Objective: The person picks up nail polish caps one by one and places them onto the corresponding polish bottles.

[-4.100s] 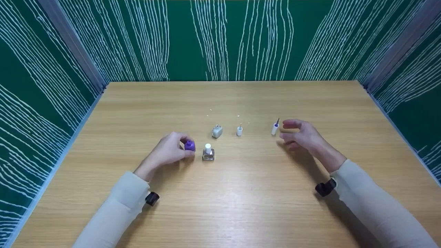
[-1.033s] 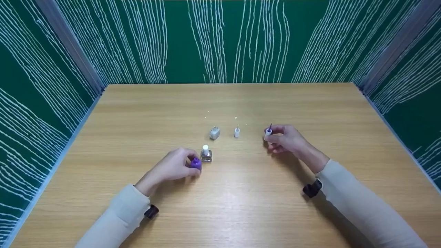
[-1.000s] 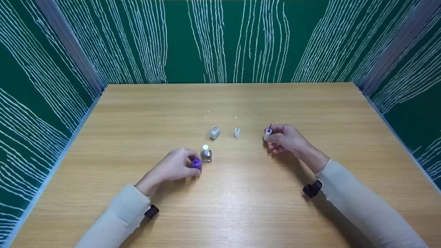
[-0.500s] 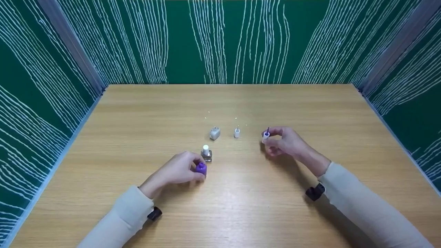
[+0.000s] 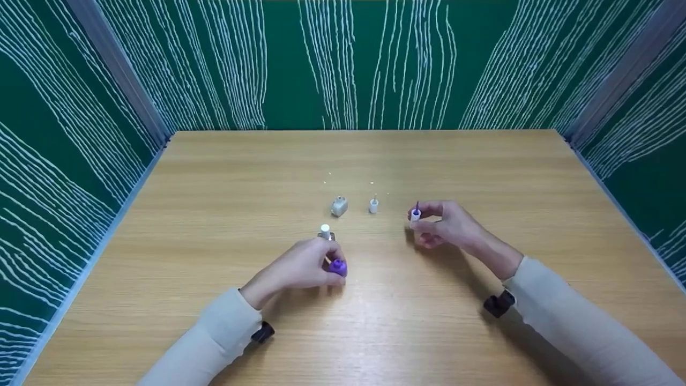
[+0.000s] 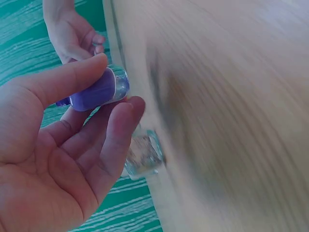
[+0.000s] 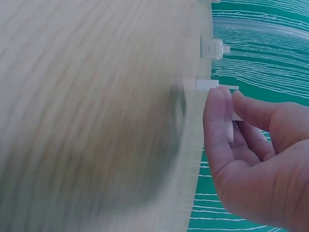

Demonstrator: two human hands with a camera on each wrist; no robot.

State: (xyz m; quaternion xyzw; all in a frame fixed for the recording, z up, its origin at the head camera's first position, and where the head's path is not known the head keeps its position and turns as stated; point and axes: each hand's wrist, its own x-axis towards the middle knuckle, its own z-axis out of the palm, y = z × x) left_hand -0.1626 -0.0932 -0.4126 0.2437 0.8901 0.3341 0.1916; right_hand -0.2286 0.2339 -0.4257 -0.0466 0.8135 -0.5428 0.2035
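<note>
Near the middle of the table, my left hand (image 5: pixel 305 265) pinches an uncapped purple nail polish bottle (image 5: pixel 338 267) between thumb and fingers. In the left wrist view, that bottle (image 6: pixel 94 94) has a clear base and its neck points away from the table. My right hand (image 5: pixel 447 228) holds a white nail polish cap (image 5: pixel 416 215) between thumb and fingertips, its purple-coated brush pointing up. Partly hidden behind my left hand stands a clear nail polish bottle (image 5: pixel 325 230) with its white cap on; its glass body (image 6: pixel 145 154) shows in the left wrist view.
Farther back stands an uncapped greyish nail polish bottle (image 5: pixel 339 206). To its right a white cap (image 5: pixel 373 206) stands with its brush up. Several tiny pale specks lie behind them. Green walls with white lines border the wooden table (image 5: pixel 241 177).
My left hand has carried the purple bottle rightward and nearer, now past the front of the clear bottle. My right hand, apart from the cap at first, has gripped it and shifted slightly left and nearer.
</note>
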